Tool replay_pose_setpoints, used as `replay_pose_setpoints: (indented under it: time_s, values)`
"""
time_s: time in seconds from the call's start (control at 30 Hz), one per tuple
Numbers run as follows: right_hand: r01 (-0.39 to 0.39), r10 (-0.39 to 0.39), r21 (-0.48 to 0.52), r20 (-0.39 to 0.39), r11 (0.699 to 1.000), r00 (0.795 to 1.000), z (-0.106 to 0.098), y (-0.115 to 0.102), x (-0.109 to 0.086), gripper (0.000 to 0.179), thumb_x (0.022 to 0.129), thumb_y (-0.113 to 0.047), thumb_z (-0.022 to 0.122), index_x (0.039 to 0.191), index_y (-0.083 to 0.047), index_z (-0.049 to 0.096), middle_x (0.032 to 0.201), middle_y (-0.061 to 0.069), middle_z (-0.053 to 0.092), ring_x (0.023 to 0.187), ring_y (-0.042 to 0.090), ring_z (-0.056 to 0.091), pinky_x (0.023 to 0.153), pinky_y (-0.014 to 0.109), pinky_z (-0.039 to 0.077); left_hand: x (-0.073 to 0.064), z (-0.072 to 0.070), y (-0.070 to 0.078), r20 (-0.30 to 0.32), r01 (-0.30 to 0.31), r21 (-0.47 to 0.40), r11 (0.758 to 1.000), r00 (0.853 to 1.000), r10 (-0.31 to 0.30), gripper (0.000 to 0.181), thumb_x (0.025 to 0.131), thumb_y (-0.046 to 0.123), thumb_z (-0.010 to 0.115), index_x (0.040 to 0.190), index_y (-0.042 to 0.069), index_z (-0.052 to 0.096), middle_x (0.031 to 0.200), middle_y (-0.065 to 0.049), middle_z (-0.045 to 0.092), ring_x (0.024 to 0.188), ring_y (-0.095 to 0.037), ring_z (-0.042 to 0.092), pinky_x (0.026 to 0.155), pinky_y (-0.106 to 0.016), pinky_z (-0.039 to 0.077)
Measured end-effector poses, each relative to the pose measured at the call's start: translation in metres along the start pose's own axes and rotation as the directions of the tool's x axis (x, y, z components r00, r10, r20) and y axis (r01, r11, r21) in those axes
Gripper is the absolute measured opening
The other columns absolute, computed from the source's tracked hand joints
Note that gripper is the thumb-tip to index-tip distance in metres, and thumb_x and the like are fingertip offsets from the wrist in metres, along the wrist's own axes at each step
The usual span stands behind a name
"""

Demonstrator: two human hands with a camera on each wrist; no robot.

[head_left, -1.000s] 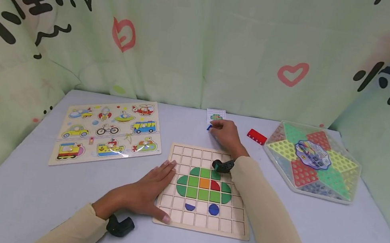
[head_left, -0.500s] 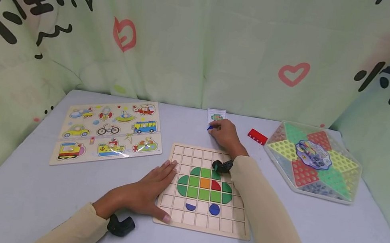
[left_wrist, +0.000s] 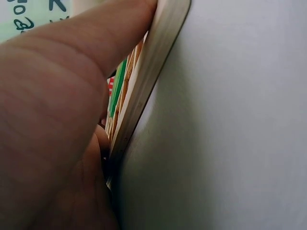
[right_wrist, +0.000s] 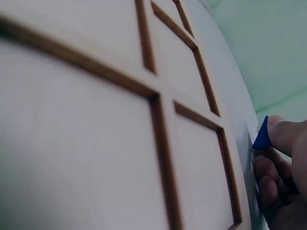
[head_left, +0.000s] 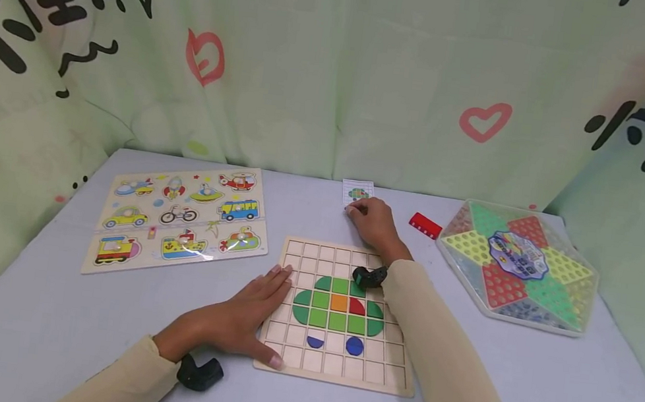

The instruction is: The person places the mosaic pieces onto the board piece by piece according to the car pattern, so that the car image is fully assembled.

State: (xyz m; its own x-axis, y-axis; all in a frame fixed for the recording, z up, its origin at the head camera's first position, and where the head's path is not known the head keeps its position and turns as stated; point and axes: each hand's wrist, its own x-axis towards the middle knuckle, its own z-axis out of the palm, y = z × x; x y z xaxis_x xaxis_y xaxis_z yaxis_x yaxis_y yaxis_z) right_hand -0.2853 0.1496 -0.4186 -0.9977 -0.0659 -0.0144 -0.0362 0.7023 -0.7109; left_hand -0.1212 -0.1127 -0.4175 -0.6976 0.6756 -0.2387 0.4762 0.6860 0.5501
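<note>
In the head view my left hand (head_left: pixel 245 321) lies with straight fingers along the left edge of a wooden grid board (head_left: pixel 332 380). Its thumb rests on the board's lower left corner. Green, orange and red pieces (head_left: pixel 339 303) fill cells in the board's middle; below them sit a blue half-circle (head_left: pixel 315 343) and a blue round (head_left: pixel 354 346). Beyond the far edge, my right hand (head_left: pixel 376 224) hovers near a small pattern card (head_left: pixel 357 190). Between thumb and finger it pinches a small blue piece (right_wrist: pixel 262 136) with a pointed corner, plain in the right wrist view.
A picture puzzle board (head_left: pixel 179 221) with vehicles lies at the left. Right of the right hand is a red strip (head_left: pixel 425 226) with white marks. A hexagonal checkers box (head_left: pixel 518 270) stands at the right. Behind the table hangs a pale green curtain (head_left: pixel 334 96).
The blue piece in my right hand has turned and hardly shows in the head view now. Both hands stay in nearly the same places.
</note>
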Motion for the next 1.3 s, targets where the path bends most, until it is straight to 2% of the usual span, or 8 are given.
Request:
replay_pose_setpoints:
  time_s: [0.27, 0.47, 0.73, 0.97, 1.3]
  values:
    - [0.000, 0.000, 0.003, 0.009, 1.000, 1.000, -0.007, -0.001, -0.006, 0.029, 0.099, -0.023, 0.059, 0.117, -0.003, 0.068, 0.111, 0.012, 0.061, 0.101, 0.026, 0.049, 0.085, 0.036, 0.046, 0.000, -0.001, 0.001, 0.002, 0.005, -0.007, 1.000, 1.000, -0.005, 0.125, 0.070, 0.068, 0.073, 0.156, 0.006, 0.007, 0.163, -0.003, -0.010, 0.145, -0.016, -0.018, 0.116, -0.041, -0.002]
    - [-0.002, 0.001, 0.051, 0.017, 0.999, 1.000, -0.009, -0.003, -0.012, 0.028, 0.099, -0.024, 0.059, 0.116, -0.005, 0.070, 0.110, 0.011, 0.062, 0.101, 0.026, 0.049, 0.083, 0.035, 0.045, 0.000, 0.000, 0.000, 0.004, 0.004, -0.001, 1.000, 1.000, -0.004, 0.125, 0.070, 0.069, 0.072, 0.156, 0.006, 0.007, 0.162, -0.002, -0.011, 0.144, -0.015, -0.018, 0.116, -0.041, -0.002]
    - [0.025, -0.031, 0.073, 0.073, 0.997, 0.997, -0.010, -0.011, -0.022, 0.023, 0.099, -0.022, 0.059, 0.114, -0.008, 0.071, 0.110, 0.008, 0.064, 0.099, 0.024, 0.052, 0.085, 0.035, 0.046, 0.000, -0.001, 0.001, 0.007, 0.006, -0.007, 1.000, 1.000, -0.006, 0.125, 0.070, 0.069, 0.073, 0.156, 0.006, 0.007, 0.162, -0.002, -0.011, 0.144, -0.015, -0.018, 0.116, -0.042, -0.002]
    - [0.032, -0.046, 0.100, 0.145, 0.994, 0.988, -0.013, -0.013, -0.033, 0.022, 0.097, -0.022, 0.062, 0.111, -0.008, 0.072, 0.095, 0.007, 0.065, 0.094, 0.024, 0.054, 0.080, 0.033, 0.047, -0.002, -0.001, 0.001, 0.006, 0.012, -0.011, 1.000, 1.000, -0.012, 0.125, 0.070, 0.068, 0.073, 0.156, 0.005, 0.008, 0.162, -0.003, -0.010, 0.145, -0.017, -0.017, 0.116, -0.042, -0.001]
    - [0.100, -0.119, 0.093, 0.232, 0.991, 0.965, -0.018, -0.016, -0.053, 0.022, 0.097, -0.016, 0.063, 0.113, -0.005, 0.072, 0.105, 0.007, 0.068, 0.094, 0.023, 0.057, 0.085, 0.033, 0.050, 0.000, 0.001, -0.001, -0.002, 0.000, -0.008, 1.000, 1.000, 0.000, 0.126, 0.070, 0.070, 0.072, 0.156, 0.005, 0.007, 0.162, -0.003, -0.011, 0.145, -0.017, -0.018, 0.116, -0.043, -0.001]
